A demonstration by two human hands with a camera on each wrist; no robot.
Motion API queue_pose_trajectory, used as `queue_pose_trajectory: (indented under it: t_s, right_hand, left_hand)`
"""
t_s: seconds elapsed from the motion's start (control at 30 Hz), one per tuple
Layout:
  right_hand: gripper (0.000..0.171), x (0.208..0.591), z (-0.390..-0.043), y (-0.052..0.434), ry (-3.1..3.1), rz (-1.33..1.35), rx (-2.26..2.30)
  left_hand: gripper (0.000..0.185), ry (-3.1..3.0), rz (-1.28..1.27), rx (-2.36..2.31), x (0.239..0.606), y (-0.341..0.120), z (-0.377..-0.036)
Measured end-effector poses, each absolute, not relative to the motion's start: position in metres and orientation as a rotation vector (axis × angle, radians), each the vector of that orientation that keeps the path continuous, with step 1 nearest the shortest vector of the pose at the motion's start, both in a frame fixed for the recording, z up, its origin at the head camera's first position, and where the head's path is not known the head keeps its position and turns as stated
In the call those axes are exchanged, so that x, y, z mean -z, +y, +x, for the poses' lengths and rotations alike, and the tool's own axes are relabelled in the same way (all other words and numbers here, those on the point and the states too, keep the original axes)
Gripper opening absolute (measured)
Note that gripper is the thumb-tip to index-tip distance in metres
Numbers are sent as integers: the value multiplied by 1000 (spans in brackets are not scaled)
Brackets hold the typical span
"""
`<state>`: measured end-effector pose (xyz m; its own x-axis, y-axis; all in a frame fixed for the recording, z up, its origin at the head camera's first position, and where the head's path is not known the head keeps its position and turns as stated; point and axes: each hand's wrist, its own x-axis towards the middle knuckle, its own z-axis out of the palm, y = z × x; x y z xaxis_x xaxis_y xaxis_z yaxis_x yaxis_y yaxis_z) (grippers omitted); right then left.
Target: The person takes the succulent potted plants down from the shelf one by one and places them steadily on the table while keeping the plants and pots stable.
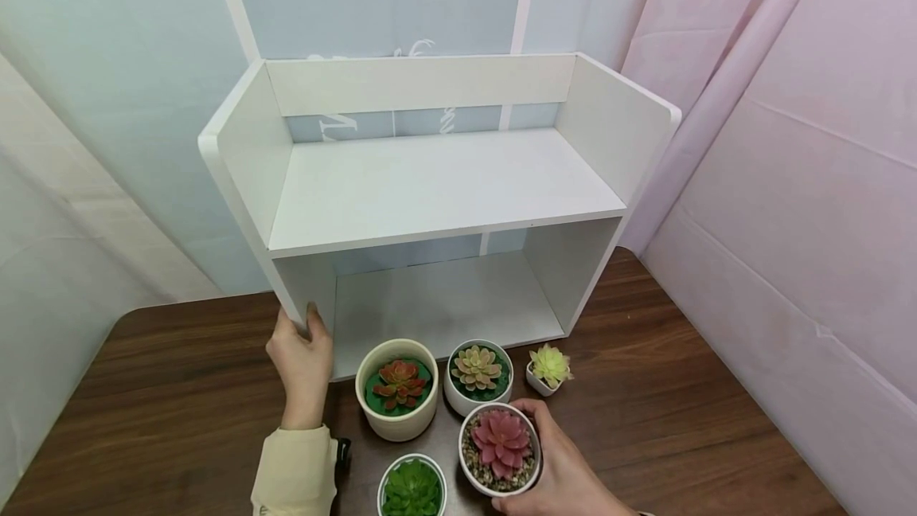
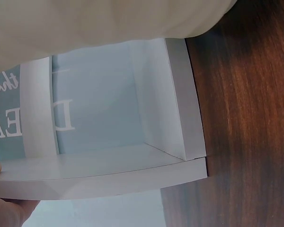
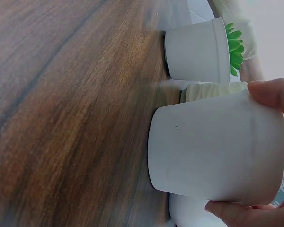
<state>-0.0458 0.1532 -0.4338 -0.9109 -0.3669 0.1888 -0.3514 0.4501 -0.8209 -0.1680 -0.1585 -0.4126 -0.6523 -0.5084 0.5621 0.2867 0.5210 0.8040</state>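
A white two-tier shelf (image 1: 437, 177) stands on the table, and my left hand (image 1: 304, 361) grips the lower front edge of its left side panel. In the left wrist view the thumb and fingers (image 2: 9, 211) lie on either side of that panel (image 2: 109, 184). My right hand (image 1: 566, 472) holds a white pot (image 3: 213, 146) around its rim. Inside the pot are a pink succulent (image 1: 501, 443) and small pebbles. Just beyond it sits a round white pot with a pale succulent (image 1: 476, 369).
A cream pot (image 1: 401, 424) with a red succulent stands before the shelf's left half. Nearer the front is a white pot with a green succulent (image 1: 412, 490). A small yellow-green succulent (image 1: 549, 365) sits to the right. Cloth hangs behind and beside the brown wooden table (image 1: 186, 396).
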Motion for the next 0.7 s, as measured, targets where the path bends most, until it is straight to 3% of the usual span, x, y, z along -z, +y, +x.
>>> queue_pose_trajectory:
  t_s: [0.7]
  right_hand:
    - [91,434,-46,151,2614,-562,1522]
  left_hand:
    - [25,-1923,167,1229,412,-158,-168]
